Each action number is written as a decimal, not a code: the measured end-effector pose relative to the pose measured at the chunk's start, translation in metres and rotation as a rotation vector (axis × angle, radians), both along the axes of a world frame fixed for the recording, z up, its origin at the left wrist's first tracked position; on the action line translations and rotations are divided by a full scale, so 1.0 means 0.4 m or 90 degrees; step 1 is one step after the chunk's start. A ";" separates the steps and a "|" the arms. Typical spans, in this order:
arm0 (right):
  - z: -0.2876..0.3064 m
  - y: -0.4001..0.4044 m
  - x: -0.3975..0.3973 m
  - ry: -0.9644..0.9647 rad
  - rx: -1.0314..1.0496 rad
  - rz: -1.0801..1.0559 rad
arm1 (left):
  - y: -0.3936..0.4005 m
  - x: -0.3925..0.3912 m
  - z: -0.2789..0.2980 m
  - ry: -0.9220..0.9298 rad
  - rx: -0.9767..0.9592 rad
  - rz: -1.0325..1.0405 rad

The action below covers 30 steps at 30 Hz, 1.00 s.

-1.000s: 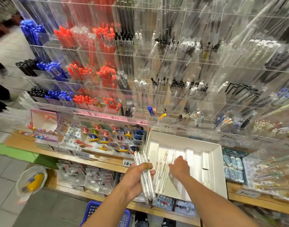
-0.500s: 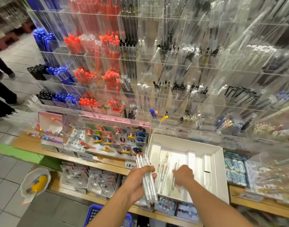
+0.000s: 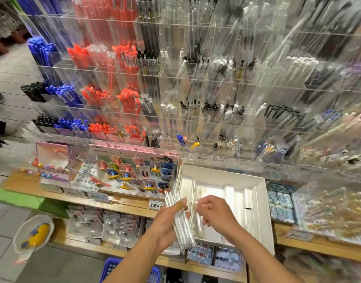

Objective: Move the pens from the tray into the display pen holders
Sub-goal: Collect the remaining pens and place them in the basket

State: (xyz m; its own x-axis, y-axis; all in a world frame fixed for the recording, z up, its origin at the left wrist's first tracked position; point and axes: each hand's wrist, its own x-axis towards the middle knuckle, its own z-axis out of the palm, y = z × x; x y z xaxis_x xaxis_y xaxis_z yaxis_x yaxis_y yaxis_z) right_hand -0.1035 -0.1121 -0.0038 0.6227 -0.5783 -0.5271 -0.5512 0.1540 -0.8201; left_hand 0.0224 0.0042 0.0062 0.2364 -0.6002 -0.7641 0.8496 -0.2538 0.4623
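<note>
- over the white tray on the wooden shelf, my left hand curls round a bundle of clear pens, their long axis running from near me up toward the display.
- my right hand hovers just right of the bundle, fingers curled, pinching a few blurred clear pens above the tray's left side.
- nearer to the bundle than to the acrylic pen holders, well above, the right hand would likely pass these across.
- little else shows in the tray's ribbed insert; the holders stand partly filled.
</note>
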 end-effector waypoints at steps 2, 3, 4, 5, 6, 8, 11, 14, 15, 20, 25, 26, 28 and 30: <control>0.033 0.042 0.006 -0.011 -0.007 0.042 | -0.009 -0.008 0.010 0.028 -0.037 -0.015; 0.037 0.061 0.011 0.000 -0.030 0.047 | -0.014 -0.013 0.015 0.033 -0.044 -0.017; 0.038 0.077 0.017 0.009 -0.057 0.046 | -0.018 -0.019 0.018 0.025 -0.034 -0.010; 0.036 0.087 0.022 0.016 -0.082 0.045 | -0.022 -0.024 0.018 0.015 -0.014 0.006; 0.031 0.092 0.025 0.016 -0.094 0.046 | -0.024 -0.026 0.012 0.003 0.005 0.017; 0.023 0.084 0.022 -0.008 -0.063 0.060 | -0.023 -0.021 -0.006 -0.029 0.036 0.016; -0.022 0.035 0.011 -0.017 0.036 0.045 | -0.018 -0.003 -0.014 -0.049 0.053 0.008; -0.125 -0.038 0.013 0.179 -0.066 -0.047 | -0.003 0.015 -0.011 -0.029 0.035 0.024; -0.162 -0.056 0.015 0.256 -0.103 -0.035 | 0.001 0.018 -0.011 -0.018 0.031 0.034; -0.282 -0.069 0.046 0.404 -0.151 0.044 | 0.028 0.032 -0.023 0.000 0.032 0.060; -0.271 -0.070 0.050 0.391 -0.165 0.018 | 0.042 0.030 -0.034 0.003 0.044 0.063; -0.254 -0.070 0.044 0.358 -0.148 0.001 | 0.042 0.028 -0.032 0.002 0.049 0.063; -0.202 -0.065 0.027 0.254 -0.098 -0.053 | 0.036 0.024 -0.025 -0.006 0.061 0.067; -0.133 -0.051 0.017 0.141 -0.070 -0.072 | 0.027 0.020 -0.013 -0.018 0.063 0.069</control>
